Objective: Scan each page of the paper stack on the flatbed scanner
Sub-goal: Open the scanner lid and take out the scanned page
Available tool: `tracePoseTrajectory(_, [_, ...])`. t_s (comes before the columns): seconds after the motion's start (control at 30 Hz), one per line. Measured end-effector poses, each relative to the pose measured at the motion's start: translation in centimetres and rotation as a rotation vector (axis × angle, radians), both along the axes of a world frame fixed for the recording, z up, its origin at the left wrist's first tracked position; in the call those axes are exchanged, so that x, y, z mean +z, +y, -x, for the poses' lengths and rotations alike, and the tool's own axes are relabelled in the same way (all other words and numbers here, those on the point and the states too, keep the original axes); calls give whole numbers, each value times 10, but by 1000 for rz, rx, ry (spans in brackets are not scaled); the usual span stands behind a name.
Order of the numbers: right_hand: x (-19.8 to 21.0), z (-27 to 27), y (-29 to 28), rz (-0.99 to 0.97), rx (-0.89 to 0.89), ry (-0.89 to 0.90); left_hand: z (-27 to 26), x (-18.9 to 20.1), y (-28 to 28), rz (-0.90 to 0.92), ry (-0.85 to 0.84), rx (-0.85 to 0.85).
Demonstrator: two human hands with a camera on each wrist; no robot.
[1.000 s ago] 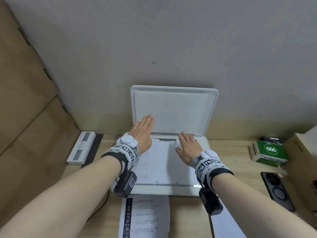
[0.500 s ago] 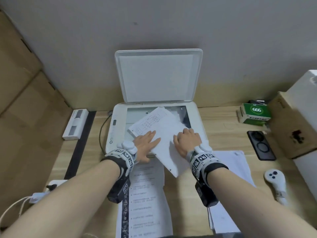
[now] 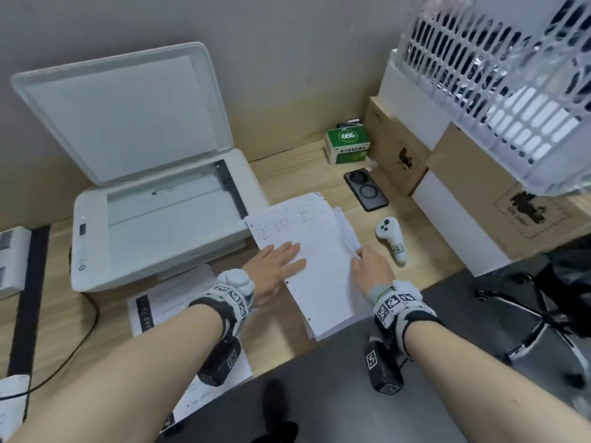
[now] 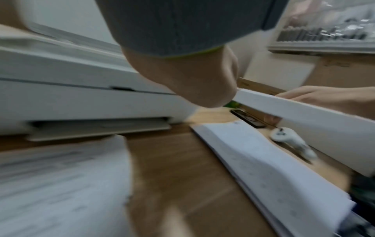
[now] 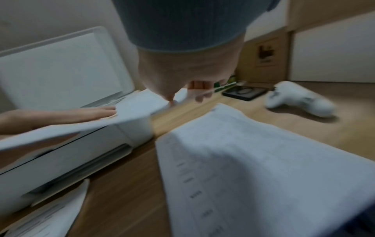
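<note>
Matt white plastic scanner (image 3: 96,251), paper sheet (image 3: 319,266), pale wood-grain desk (image 3: 287,174).

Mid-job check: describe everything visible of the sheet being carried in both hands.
The sheet is a white paper page, faintly printed with a small table near its far end and small holes along its left edge. It is held above a paper stack on the desk, right of the open scanner. The left hand lies flat on top; the right hand pinches its right edge.
</note>
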State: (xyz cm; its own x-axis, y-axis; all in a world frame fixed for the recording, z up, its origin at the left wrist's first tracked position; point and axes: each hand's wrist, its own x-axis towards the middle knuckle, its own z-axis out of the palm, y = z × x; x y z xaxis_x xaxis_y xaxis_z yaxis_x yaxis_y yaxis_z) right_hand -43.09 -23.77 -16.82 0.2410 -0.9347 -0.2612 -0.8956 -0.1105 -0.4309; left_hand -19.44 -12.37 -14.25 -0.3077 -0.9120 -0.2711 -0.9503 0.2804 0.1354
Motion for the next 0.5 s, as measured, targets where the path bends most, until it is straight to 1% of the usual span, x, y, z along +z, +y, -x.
tracePoseTrajectory(0.07, [-8, 30, 6, -23, -71, -20, 22, -11, -6, -8, -11, -32])
tracePoseTrajectory(0.17, [-16, 51, 11, -31, -159, -37, 35, -32, -14, -13, -34, -55])
tracePoseTrajectory(0.23, [-30, 60, 8, -33, -214, -55, 41, -51, -24, -20, -43, -61])
tracePoseTrajectory(0.37, [-48, 58, 3, -40, -255, -65, 45, -67, -33, -60, -83, -64])
tracePoseTrajectory(0.5, [-69, 44, -1, -26, -232, -45, 35, -86, -37, -142, -89, -14])
